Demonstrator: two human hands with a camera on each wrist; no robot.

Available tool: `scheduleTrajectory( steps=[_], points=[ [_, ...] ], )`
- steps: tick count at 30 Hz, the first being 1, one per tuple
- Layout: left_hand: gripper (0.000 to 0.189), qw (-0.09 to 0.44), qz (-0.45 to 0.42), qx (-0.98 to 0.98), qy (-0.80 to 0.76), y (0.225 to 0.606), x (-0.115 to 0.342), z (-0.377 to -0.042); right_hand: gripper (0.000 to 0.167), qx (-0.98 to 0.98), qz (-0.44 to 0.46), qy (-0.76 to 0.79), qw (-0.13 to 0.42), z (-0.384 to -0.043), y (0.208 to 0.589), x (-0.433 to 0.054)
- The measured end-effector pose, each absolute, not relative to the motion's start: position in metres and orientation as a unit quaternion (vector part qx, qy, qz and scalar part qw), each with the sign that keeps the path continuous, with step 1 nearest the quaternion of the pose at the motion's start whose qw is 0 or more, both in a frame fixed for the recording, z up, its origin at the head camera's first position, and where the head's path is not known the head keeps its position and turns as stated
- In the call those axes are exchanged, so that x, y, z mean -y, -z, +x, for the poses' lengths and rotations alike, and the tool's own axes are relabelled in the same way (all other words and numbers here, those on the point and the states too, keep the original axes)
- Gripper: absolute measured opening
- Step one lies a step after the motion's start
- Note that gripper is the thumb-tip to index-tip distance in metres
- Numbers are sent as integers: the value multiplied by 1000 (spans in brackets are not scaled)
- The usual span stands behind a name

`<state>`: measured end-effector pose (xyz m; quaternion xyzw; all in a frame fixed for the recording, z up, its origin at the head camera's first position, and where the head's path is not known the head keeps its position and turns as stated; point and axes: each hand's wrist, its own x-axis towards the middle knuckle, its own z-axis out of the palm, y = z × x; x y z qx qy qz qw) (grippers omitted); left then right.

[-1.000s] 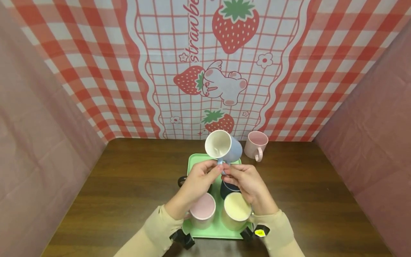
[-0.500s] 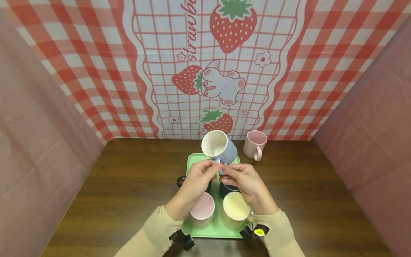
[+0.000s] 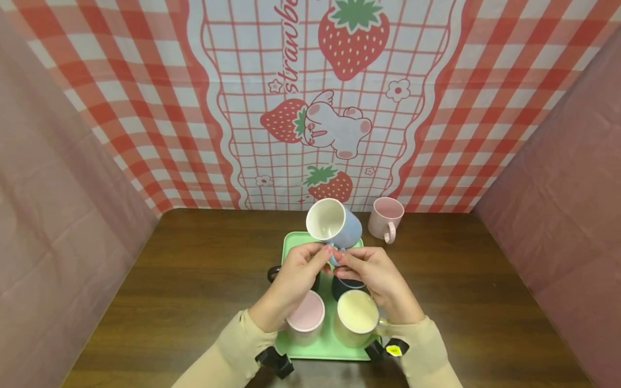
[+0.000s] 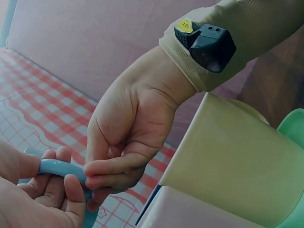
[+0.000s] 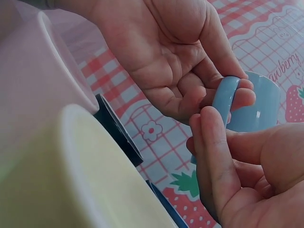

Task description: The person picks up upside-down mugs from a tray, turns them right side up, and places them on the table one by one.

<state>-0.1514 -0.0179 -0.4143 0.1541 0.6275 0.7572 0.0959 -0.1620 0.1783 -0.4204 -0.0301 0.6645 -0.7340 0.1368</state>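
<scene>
We have both hands on the blue cup (image 3: 349, 225), close together at its handle (image 5: 225, 99). Taking 12 as straight away from us in the head view, the cup lies at 12 o'clock from the fingers. Its long axis is tilted, mouth toward about 10 and base toward about 4, while the handle points back at us, near 6. Neither hand is clearly nearer: the left hand (image 3: 302, 270) pinches the handle from the 9 o'clock side, the right hand (image 3: 377, 274) from the 3 o'clock side, fingertips almost meeting.

The cup appears raised over the far end of the green tray (image 3: 330, 353), which sits on the wooden table (image 3: 194, 275). From our fingers, the near pink cup (image 3: 305, 312) stands at 7 o'clock and the yellow cup (image 3: 358, 313) at 5. A dark cup (image 3: 341, 292) is partly hidden under our right hand, and a black handle (image 3: 273, 274) pokes out past the tray between 8 and 9. The far pink cup (image 3: 385, 221) stands upright on the table at 2, beside the tray.

A strawberry-print cloth (image 3: 339, 134) rises beyond the table at 12, with pink drapes (image 3: 553, 194) walling both sides.
</scene>
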Motion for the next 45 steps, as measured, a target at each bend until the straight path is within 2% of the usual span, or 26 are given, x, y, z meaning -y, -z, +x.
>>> scheduleTrajectory(
  steps=[27,45],
  points=[
    [33,128,184,-586,-778,411,19,-150,24,-695,-65,704,130,-160,416,-186],
    [31,98,177,-613,-764,410,20,-148,24,-700,-78,695,146,-160,416,-187]
  ],
)
